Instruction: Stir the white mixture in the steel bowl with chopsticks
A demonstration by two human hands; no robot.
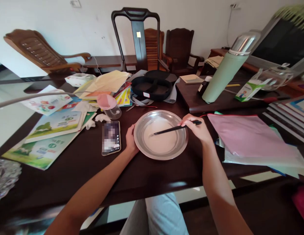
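A round, shallow metal basin stands on the dark table, with a pale, whitish liquid in it. My left hand is pressed against the basin's left side, its fingers partly hidden by the rim. In my right hand is a pair of black chopsticks, held over the basin's right rim. Their tips slant left and down into the liquid. A phone with a lit screen lies just left of my left hand.
Books, crumpled tissues and a pink-lidded cup lie to the left. Behind the basin sits a black case. A tall green thermos stands at the back right, and a pink folder lies right of my right arm.
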